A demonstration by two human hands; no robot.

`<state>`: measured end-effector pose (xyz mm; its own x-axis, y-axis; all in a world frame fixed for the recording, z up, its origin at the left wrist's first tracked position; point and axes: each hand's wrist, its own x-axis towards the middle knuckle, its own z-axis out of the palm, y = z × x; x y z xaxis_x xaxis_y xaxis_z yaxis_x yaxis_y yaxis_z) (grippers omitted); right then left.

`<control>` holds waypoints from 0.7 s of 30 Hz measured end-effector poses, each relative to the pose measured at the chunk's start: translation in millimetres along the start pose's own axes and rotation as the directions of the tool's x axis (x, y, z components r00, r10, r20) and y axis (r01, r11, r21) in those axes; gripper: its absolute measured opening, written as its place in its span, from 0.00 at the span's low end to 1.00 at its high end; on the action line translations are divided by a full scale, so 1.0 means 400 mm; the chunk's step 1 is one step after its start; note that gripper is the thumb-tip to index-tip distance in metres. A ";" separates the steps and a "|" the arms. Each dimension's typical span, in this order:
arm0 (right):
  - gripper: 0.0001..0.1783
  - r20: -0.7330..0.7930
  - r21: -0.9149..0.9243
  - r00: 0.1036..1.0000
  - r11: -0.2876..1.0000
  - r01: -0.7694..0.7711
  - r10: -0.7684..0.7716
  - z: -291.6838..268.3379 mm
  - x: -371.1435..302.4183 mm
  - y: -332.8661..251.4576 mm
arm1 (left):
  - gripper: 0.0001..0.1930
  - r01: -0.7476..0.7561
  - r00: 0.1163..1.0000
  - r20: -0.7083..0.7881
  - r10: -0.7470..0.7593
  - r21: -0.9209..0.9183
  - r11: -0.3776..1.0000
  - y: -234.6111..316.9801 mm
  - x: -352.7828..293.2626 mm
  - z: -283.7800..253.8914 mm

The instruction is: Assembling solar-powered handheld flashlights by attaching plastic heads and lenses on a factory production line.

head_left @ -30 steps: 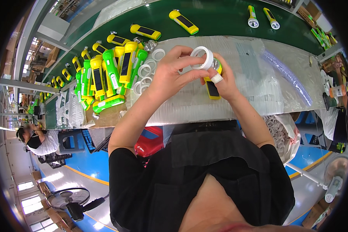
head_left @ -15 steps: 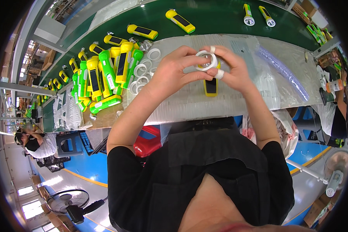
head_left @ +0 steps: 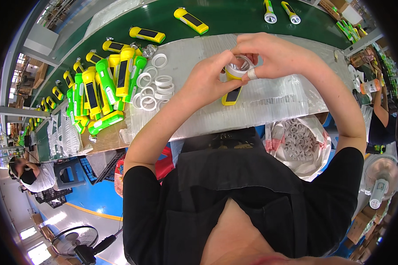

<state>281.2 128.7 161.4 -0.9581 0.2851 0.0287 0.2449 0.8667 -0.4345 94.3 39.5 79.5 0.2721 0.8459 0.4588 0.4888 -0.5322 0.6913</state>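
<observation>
Between my hands is a yellow flashlight (head_left: 231, 97) with a dark panel on its body, its lens end facing up. A white ring (head_left: 240, 74) sits around the lens end; whether it is fully seated I cannot tell. My left hand (head_left: 210, 79) is closed on the flashlight's head and ring from the left, thumb at the near rim. Curled over the ring's right and far side is my right hand (head_left: 269, 56), with white tape on a digit at the rim. Some fingertips are hidden behind the ring.
Left of my hands lie loose white rings (head_left: 147, 103) and a heap of yellow and green flashlights (head_left: 124, 73). More flashlights (head_left: 191, 20) lie on the green surface (head_left: 234, 17) beyond. A bag of white rings (head_left: 298, 143) hangs below the table edge at right.
My right hand has turned over the top of the ring, and its elbow has swung outward. The flashlight remains between both hands. The whole view has shifted somewhat.
</observation>
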 end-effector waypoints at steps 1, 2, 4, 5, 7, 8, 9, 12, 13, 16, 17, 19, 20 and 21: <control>0.19 0.002 0.001 1.000 1.000 -0.006 0.006 0.002 0.000 -0.002 | 0.21 -0.031 0.999 -0.010 0.032 0.024 0.999 -0.002 0.001 0.003; 0.20 -0.023 0.001 0.998 0.999 -0.050 0.050 0.005 -0.002 -0.006 | 0.21 -0.062 0.998 -0.022 0.063 0.047 0.997 -0.003 0.001 0.007; 0.22 -0.044 0.001 0.994 0.995 -0.099 0.099 0.015 0.000 -0.016 | 0.21 -0.061 0.997 -0.035 0.063 0.052 0.997 -0.003 0.006 0.012; 0.25 -0.117 -0.066 0.957 0.959 -0.275 0.267 0.026 0.006 -0.024 | 0.20 -0.059 0.997 -0.049 0.062 0.063 0.996 -0.002 0.009 0.014; 0.37 -0.251 -0.170 0.842 0.835 -0.524 0.477 0.058 0.018 -0.024 | 0.20 -0.059 0.996 -0.064 0.062 0.046 0.997 -0.001 0.017 0.018; 0.37 -0.251 -0.175 0.843 0.834 -0.524 0.477 0.050 0.018 -0.031 | 0.20 -0.060 0.995 -0.081 0.063 0.037 0.997 -0.001 0.021 0.019; 0.33 -0.234 -0.223 0.842 0.817 -0.532 0.485 0.037 0.018 -0.041 | 0.20 -0.062 0.994 -0.085 0.065 0.036 0.997 0.000 0.020 0.020; 0.31 -0.368 -0.132 0.919 0.971 -0.199 0.139 0.076 0.004 0.067 | 0.20 -0.101 0.990 -0.100 0.103 0.029 0.994 0.002 0.025 0.023; 0.32 -0.532 -0.060 0.821 0.977 0.206 -0.206 0.093 -0.005 0.110 | 0.19 -0.073 0.994 -0.085 0.074 0.015 0.997 0.001 0.026 0.025; 0.37 -0.119 -0.045 0.956 0.960 -0.276 0.270 0.052 0.000 -0.014 | 0.19 -0.031 0.996 -0.081 0.034 0.037 0.999 -0.003 0.014 0.024; 0.41 -0.102 -0.255 0.827 0.789 -0.559 0.553 0.042 0.017 -0.038 | 0.19 -0.038 0.996 -0.077 0.044 0.070 0.997 -0.005 0.019 0.022; 0.34 -0.067 -0.373 0.825 0.753 -0.542 0.561 0.037 0.017 -0.038 | 0.19 -0.080 0.991 -0.106 0.084 0.047 0.996 -0.013 0.018 0.028; 0.32 -0.263 -0.164 0.896 0.899 -0.406 0.357 0.058 -0.009 -0.005 | 0.19 -0.124 0.983 -0.131 0.126 0.021 0.992 -0.015 0.019 0.033; 0.33 -0.481 0.007 0.861 0.983 -0.186 0.166 0.073 -0.024 0.018 | 0.19 -0.126 0.983 -0.130 0.128 0.019 0.992 -0.013 0.021 0.033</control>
<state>287.7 120.2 131.5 -0.7127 0.5863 0.3851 0.4174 0.7957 -0.4388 105.1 49.9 72.6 0.2223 0.7591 0.6119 0.4658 -0.6340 0.6173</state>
